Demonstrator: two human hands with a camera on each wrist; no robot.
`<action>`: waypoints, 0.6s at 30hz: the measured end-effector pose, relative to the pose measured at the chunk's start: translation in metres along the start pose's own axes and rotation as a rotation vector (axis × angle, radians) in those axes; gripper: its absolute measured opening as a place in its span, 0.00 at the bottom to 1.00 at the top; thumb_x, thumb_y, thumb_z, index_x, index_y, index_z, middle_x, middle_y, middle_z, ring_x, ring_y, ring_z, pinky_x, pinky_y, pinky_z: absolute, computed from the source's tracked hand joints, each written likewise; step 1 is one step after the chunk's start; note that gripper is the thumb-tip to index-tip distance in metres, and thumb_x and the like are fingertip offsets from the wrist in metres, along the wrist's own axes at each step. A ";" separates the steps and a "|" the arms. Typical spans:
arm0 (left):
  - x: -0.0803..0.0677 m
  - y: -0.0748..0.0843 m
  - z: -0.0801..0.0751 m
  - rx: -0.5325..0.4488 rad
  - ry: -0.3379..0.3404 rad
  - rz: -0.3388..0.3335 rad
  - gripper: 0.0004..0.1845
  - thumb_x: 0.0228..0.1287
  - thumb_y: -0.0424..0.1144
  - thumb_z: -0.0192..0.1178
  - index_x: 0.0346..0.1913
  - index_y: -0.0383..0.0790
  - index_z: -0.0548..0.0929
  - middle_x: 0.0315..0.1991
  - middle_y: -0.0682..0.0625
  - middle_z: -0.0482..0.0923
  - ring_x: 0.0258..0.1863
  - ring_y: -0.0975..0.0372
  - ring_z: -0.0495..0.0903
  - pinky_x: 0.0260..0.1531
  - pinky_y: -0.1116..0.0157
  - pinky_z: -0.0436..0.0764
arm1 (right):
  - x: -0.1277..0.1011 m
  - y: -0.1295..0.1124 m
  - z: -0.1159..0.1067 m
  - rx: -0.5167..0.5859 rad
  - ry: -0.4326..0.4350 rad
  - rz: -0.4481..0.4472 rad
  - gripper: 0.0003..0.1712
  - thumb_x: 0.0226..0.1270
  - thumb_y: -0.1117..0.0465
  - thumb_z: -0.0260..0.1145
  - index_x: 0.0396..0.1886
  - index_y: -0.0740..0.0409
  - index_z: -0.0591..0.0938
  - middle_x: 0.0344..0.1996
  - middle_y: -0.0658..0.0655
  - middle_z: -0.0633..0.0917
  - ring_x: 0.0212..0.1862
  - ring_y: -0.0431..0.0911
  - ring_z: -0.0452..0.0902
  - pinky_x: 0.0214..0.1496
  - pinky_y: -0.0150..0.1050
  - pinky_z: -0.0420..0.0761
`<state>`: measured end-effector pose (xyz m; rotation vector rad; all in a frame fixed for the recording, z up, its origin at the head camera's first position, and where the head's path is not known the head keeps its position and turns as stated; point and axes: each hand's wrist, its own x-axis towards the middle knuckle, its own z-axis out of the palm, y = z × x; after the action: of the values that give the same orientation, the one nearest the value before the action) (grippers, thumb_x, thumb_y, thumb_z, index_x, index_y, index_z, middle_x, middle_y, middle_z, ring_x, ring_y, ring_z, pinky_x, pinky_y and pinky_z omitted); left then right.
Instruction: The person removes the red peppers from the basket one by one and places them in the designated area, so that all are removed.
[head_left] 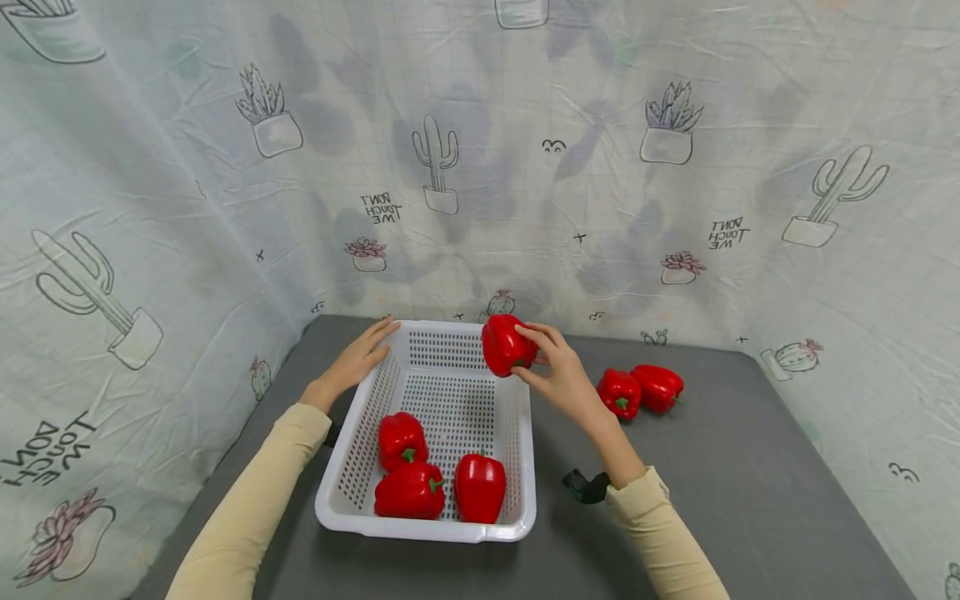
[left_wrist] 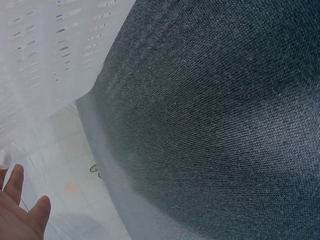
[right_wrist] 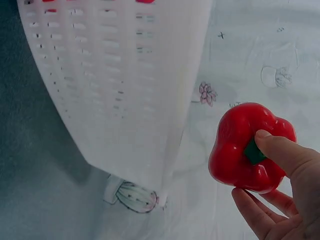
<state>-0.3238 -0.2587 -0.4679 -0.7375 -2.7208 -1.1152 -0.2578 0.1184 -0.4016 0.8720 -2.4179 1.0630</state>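
A white perforated basket [head_left: 517, 433] sits on the grey table and holds three red bell peppers [head_left: 401, 440] near its front. My right hand [head_left: 551, 367] grips a fourth red pepper [head_left: 506, 343] above the basket's far right corner; in the right wrist view the thumb presses by the green stem of this pepper [right_wrist: 247, 145], beside the basket wall [right_wrist: 125, 85]. My left hand [head_left: 358, 358] rests with straight fingers on the basket's far left rim. The left wrist view catches only my left hand's fingertips [left_wrist: 20, 210] and a bit of basket [left_wrist: 45, 45].
Two more red peppers [head_left: 618, 392] [head_left: 657, 386] lie on the grey tabletop [head_left: 712, 483] right of the basket. A cactus-print cloth [head_left: 480, 167] hangs behind and at both sides. A black strap [head_left: 587, 486] shows at my right wrist.
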 end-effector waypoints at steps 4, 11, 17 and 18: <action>0.001 -0.001 0.000 0.010 0.001 -0.003 0.26 0.72 0.37 0.43 0.71 0.37 0.57 0.72 0.37 0.47 0.70 0.42 0.47 0.63 0.39 0.49 | -0.004 0.006 -0.004 -0.010 0.012 0.013 0.38 0.52 0.64 0.72 0.64 0.53 0.70 0.60 0.59 0.69 0.56 0.54 0.72 0.45 0.46 0.81; 0.001 0.002 0.000 0.021 0.008 -0.020 0.26 0.72 0.39 0.43 0.71 0.38 0.58 0.72 0.38 0.48 0.70 0.43 0.48 0.64 0.40 0.49 | -0.011 0.014 -0.013 0.000 0.049 0.060 0.38 0.52 0.65 0.72 0.64 0.52 0.70 0.60 0.59 0.69 0.56 0.54 0.73 0.45 0.48 0.81; 0.002 -0.001 0.001 0.024 0.010 -0.018 0.26 0.72 0.39 0.43 0.71 0.38 0.58 0.72 0.37 0.48 0.70 0.43 0.48 0.63 0.40 0.49 | -0.020 0.024 -0.019 -0.015 0.080 0.092 0.37 0.51 0.65 0.72 0.64 0.52 0.71 0.60 0.59 0.69 0.55 0.54 0.73 0.45 0.49 0.81; 0.002 -0.002 0.001 0.027 0.009 -0.020 0.26 0.72 0.39 0.43 0.71 0.38 0.58 0.72 0.37 0.48 0.70 0.43 0.48 0.63 0.40 0.49 | -0.022 0.026 -0.021 -0.020 0.084 0.094 0.37 0.52 0.65 0.72 0.64 0.53 0.71 0.60 0.59 0.69 0.55 0.55 0.73 0.45 0.49 0.81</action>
<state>-0.3265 -0.2585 -0.4691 -0.7012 -2.7362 -1.0815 -0.2567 0.1564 -0.4141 0.6983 -2.4157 1.0852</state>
